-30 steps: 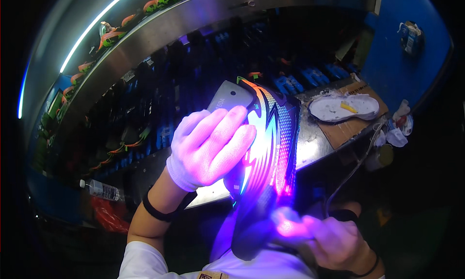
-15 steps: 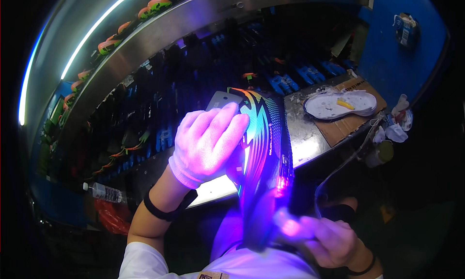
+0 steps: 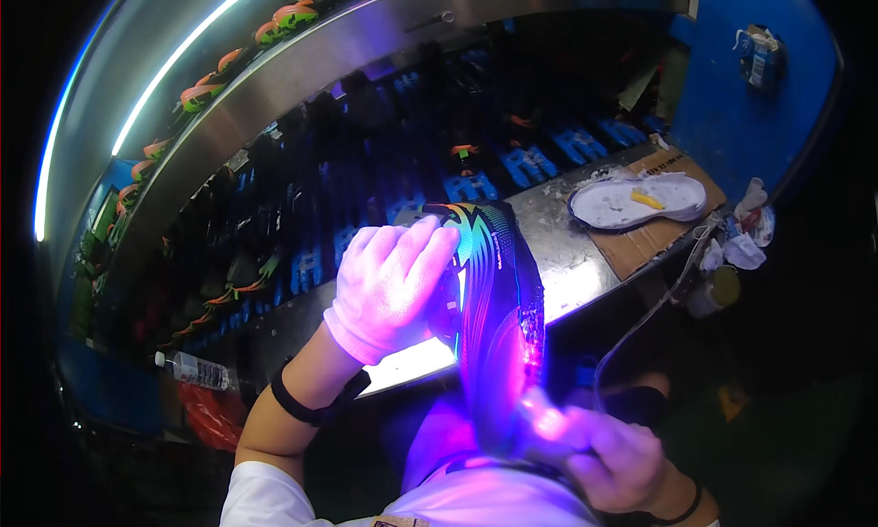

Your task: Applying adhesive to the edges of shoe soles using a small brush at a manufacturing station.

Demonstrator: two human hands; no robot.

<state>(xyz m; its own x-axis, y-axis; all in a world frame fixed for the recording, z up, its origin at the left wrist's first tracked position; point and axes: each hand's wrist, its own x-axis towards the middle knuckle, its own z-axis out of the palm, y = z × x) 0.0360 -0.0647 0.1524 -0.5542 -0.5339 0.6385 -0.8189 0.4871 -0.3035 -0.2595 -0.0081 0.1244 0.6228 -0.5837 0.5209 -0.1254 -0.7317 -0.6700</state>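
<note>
In my gloved left hand (image 3: 391,294) is a dark shoe (image 3: 494,317) with rainbow-coloured streaks along its side. The fingers are closed around its opening, and the shoe points down toward my lap. Purple light floods the shoe and the glove. My bare right hand (image 3: 622,458) pinches a slim, brush-like tool (image 3: 546,415), blurred and glowing pink. Its tip is at the shoe's lower right edge; whether it touches cannot be made out. A thin clear tube (image 3: 631,326) runs down to this hand.
A white sole-shaped piece (image 3: 636,200) with a yellow bit on it lies on cardboard (image 3: 663,239) at the right. Behind the metal ledge (image 3: 572,266) are blue holders (image 3: 530,166). Orange-green shoes (image 3: 288,19) line the upper shelf. A bottle (image 3: 197,370) lies at the left.
The shoe's upper end has come down a little toward me, along with my left hand's fingers. The tool in my right hand has moved slightly up, closer to the shoe's edge.
</note>
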